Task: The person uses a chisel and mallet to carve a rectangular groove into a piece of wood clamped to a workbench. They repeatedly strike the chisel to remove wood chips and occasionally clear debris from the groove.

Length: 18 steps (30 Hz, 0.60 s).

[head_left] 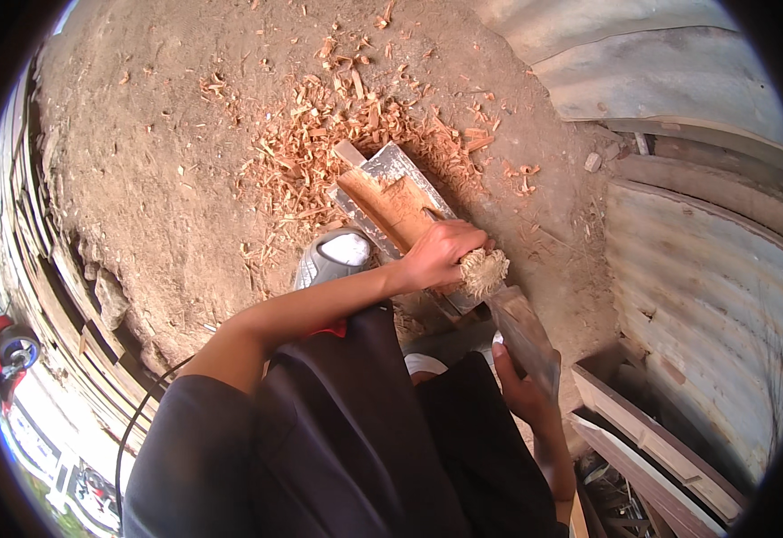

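My left hand [445, 253] is closed around a chisel whose wooden handle ends in a frayed, mushroomed head [484, 272]. The chisel's dark blade [431, 214] points down into a hollowed wooden block [396, 208], with orange bare wood inside and worn white paint on its rims. Beside the frayed head, my right hand [521, 387] grips a broad, flat-sided wooden mallet [526, 336]. A small gap seems to part the mallet from the chisel. My left fingers hide most of the chisel's handle.
Curled wood shavings [355, 121] lie over the dirt floor around the block's far end. My grey shoe [333, 258] is against its left side. Corrugated metal sheets [687, 314] stand on the right, near a long wooden box frame [642, 430]. Stacked boards [37, 224] line the left.
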Available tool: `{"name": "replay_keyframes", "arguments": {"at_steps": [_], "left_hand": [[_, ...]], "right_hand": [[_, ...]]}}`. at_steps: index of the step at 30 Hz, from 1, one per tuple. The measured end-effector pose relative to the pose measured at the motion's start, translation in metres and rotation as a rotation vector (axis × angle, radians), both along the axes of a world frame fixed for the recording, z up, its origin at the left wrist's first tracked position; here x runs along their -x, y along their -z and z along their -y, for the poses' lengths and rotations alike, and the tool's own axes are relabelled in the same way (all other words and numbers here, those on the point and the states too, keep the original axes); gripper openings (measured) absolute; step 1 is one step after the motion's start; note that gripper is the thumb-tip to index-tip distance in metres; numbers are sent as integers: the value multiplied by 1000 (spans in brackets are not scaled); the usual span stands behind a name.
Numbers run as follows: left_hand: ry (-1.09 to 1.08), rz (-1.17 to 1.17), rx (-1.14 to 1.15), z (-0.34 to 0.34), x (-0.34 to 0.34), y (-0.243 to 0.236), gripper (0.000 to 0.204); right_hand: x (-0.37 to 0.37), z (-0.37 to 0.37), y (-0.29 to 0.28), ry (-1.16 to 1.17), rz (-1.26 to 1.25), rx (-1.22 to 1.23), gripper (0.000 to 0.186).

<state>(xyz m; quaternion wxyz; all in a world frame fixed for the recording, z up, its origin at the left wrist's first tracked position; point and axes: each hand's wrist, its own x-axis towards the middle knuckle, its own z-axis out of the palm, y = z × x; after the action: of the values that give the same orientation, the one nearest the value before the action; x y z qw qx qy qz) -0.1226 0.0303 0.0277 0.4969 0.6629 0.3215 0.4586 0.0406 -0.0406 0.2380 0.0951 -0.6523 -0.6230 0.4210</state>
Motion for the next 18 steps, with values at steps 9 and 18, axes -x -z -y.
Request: {"name": "replay_keyframes", "arguments": {"at_steps": [9,18], "left_hand": [[-46,-90,46,-3,-1,5,27],[-286,31,374,-36,-13,30,13]], "right_hand": [[-8,-18,0,445,-322,705,15],[-26,-6,11,447,-328,755,14]]}}
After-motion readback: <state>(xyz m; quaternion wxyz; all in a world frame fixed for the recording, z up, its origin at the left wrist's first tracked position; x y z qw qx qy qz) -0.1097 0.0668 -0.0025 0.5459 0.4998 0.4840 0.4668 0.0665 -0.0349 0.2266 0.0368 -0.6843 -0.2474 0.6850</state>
